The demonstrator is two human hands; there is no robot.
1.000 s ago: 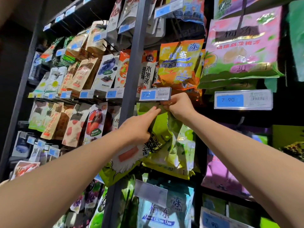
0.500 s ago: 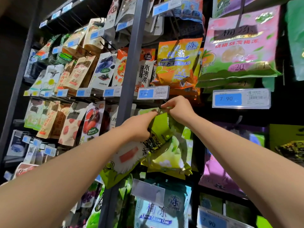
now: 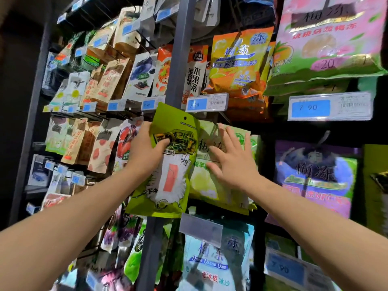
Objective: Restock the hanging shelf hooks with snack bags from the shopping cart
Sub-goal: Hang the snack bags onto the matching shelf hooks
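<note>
**Both hands come down from the hook, one bag not yet hung**

Both hands have dropped from the hook under the price tag, where they were half a second ago. The left hand (image 3: 144, 152) now grips a lime-green snack bag (image 3: 168, 181) by its left edge, with the thumb curled across the printed front. The bag's punched hole (image 3: 185, 118) sits free above the fingers, on no hook. Its black-and-yellow lettering is too blurred to read.

Above that hand, a white-and-orange pack (image 3: 196, 78) reads "水果条". The blue price tag (image 3: 206, 102) beside it seems to show 7.90, though its middle digit is smeared.

Just right of the held bag, the right hand (image 3: 233, 160) lies open. Its fingers are spread and pressed flat on the pale green bags (image 3: 201, 185) already hanging there, which are marked "梅冻".

To finish the hang well, the right hand should probably keep those bags squashed back so the hook's tip stands clear. The left hand can then raise the bag, line the hole up with the tip and slide it on square, without creasing the top seal.

Above the right hand, an orange bag (image 3: 237, 61) also reads "梅冻". Further right, a large tag (image 3: 329, 106) shows "7 90", and below it hangs a purple "梅冻" bag (image 3: 315, 175). The shopping cart is out of view.
</note>
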